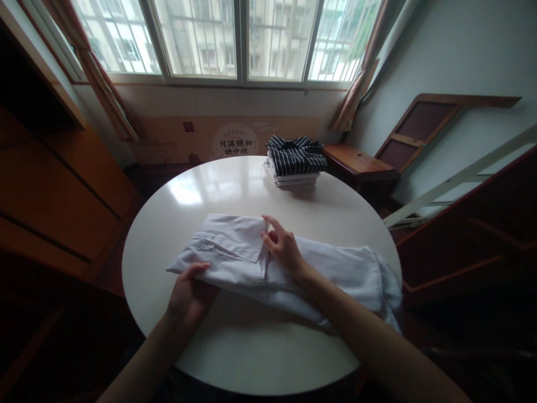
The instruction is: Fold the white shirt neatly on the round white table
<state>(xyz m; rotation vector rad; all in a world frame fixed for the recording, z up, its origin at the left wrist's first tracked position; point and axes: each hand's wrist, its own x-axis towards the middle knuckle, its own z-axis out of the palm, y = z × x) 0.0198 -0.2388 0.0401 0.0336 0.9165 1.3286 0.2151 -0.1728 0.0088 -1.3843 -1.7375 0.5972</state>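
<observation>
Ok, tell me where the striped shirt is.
The striped shirt tops a folded pile at the round table's far edge, right of centre, near the window.
</observation>
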